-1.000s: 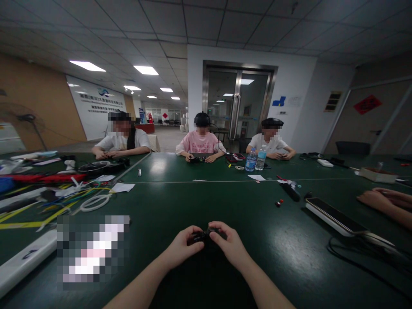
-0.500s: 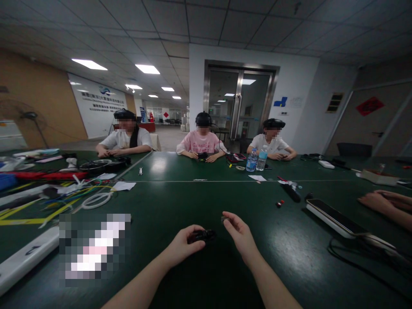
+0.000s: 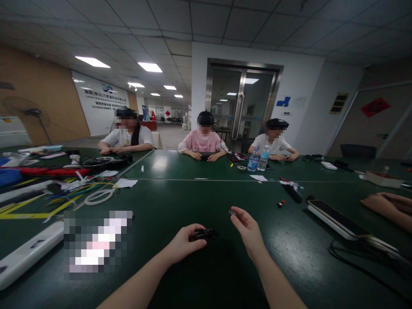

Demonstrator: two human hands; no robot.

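My left hand (image 3: 185, 244) is closed round a small black object (image 3: 206, 234), whose right end sticks out past my fingers. To the right, my right hand (image 3: 246, 227) pinches a tiny grey piece (image 3: 231, 212) between thumb and fingertips. The two hands are apart, and the piece does not touch the black object. Both are over the dark green table (image 3: 180, 197). What exactly the two items are is too small to tell.
A white power strip (image 3: 32, 253) and a coiled white cable (image 3: 99, 197) are at left. At right are a phone on a white box (image 3: 337, 219), black cables, and a person's hands (image 3: 383, 206). Two bottles (image 3: 257, 159) stand farther back; three people sit across the table.
My right hand has moved slightly right and up with the grey piece, widening the gap to the black object. My left hand has hardly moved. The view has shifted slightly.
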